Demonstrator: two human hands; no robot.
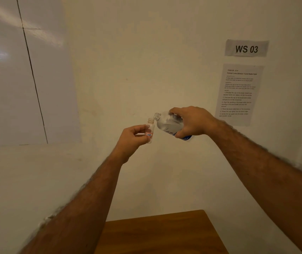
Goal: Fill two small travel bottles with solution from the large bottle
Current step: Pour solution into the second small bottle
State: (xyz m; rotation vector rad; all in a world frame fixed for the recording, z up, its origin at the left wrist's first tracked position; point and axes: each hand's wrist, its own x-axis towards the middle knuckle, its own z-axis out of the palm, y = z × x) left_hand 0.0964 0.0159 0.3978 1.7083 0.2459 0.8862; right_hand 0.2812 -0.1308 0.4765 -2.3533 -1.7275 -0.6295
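Below both forearms, a brown wooden table (164, 233) shows one corner near the white wall. Left hand (131, 139) pinches a small clear travel bottle (149, 130) with a red-bordered label, upright, mouth uncapped. Right hand (192, 121) grips the large clear solution bottle (168, 125), tilted, long axis near horizontal, open neck pointing left just above the small bottle's mouth. Both are held in mid-air, well above the table.

The small travel bottle (150, 132) was clear with a pale cream neck, and wore a white label edged in red with dark letters. The large bottle (170, 125) was clear too, with a blue-and-white label. The tabletop (164, 233) showed warm brown wood grain. The wall sign (246, 48) was grey, lettered black; the instruction sheet (239, 94) was grey-white with dark print.
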